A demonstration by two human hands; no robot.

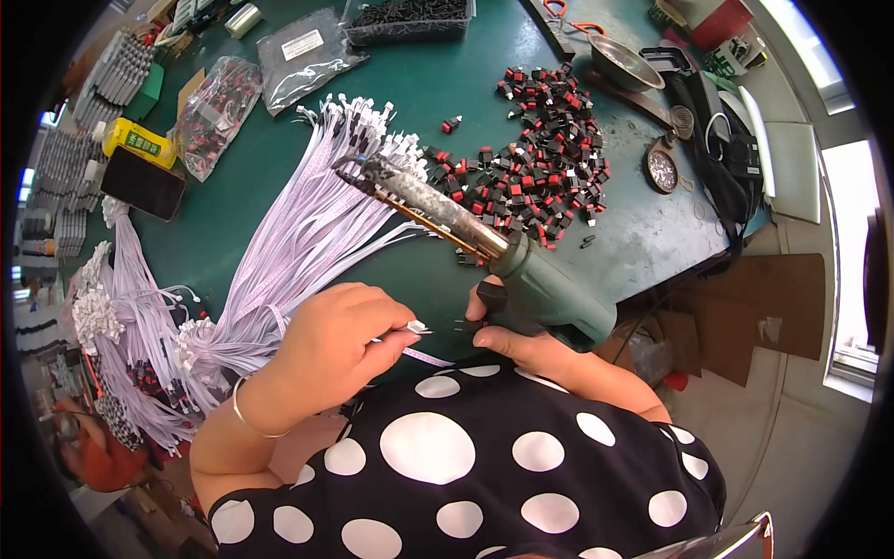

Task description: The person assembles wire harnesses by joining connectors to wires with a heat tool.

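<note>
My left hand (340,340) is closed in a pinch on a small white plug (417,327) at a cable's end, with thin metal tips pointing right. Facing it, my right hand (521,347) has thumb and finger closed on a small black part with pins (473,326). A soldering gun (559,289) with a green body and a long scorched metal barrel slants over my right hand, its tip up and left. It hides part of that hand, so I cannot tell if the hand also grips it. White ribbon cables (289,224) fan out beyond my left hand.
Small black-and-red parts (549,158) lie heaped beyond the gun. A tray of black pieces (410,23), plastic bags (219,112), a phone (142,184), a yellow bottle (140,143), more cable bundles (130,307), a metal bowl (626,63) and a solder-filled dish (662,170) stand around.
</note>
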